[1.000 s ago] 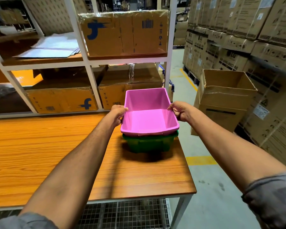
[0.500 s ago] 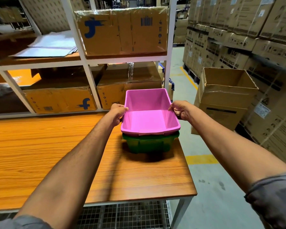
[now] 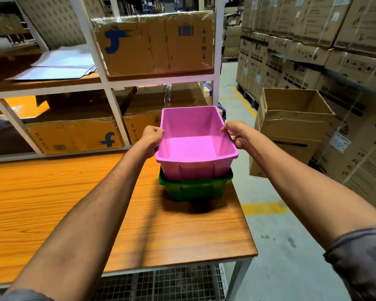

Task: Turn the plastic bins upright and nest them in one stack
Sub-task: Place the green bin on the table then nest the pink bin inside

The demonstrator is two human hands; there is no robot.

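Note:
A pink plastic bin (image 3: 195, 146) stands upright, its lower part inside a green bin (image 3: 194, 189) that sits on the wooden table (image 3: 74, 203) near its right edge. The pink bin rides high, with much of its front wall showing above the green rim. My left hand (image 3: 152, 137) grips the pink bin's left rim, and my right hand (image 3: 234, 133) grips its right rim. Both bins open upward.
White shelving (image 3: 109, 83) with cardboard boxes rises behind the table. An open cardboard box (image 3: 291, 127) stands on the floor to the right, with stacked cartons (image 3: 334, 51) beyond it. The table's right edge runs close beside the bins.
The pink bin has come up out of the green bin: more of its front wall shows now. Both hands keep their grip on the rims.

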